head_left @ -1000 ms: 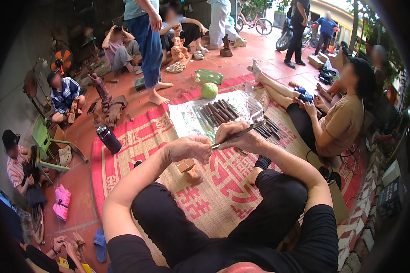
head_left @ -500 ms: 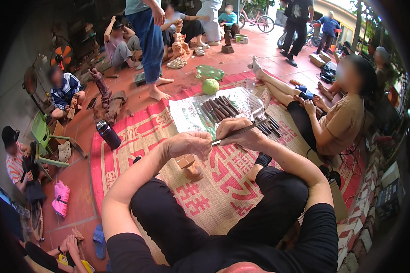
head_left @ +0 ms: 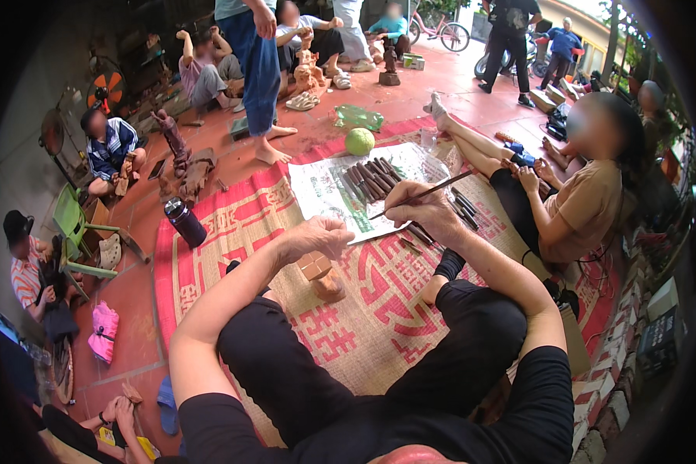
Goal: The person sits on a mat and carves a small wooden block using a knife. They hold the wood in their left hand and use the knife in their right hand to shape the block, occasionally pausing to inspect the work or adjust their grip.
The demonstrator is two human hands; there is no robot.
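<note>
Open gap between left hand [head_left: 322, 237] and slim tool [head_left: 445, 184]

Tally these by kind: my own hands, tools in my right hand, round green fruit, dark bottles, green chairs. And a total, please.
Left hand and right hand: 2
Slender tool: 1
Round green fruit: 1
Dark bottle: 1
Green chair: 1
Total: 6

So the bare right hand [head_left: 424, 209] just pulled that slim dark brown stick-like tool [head_left: 450, 182] clear of the bare left hand [head_left: 321, 238].
</note>
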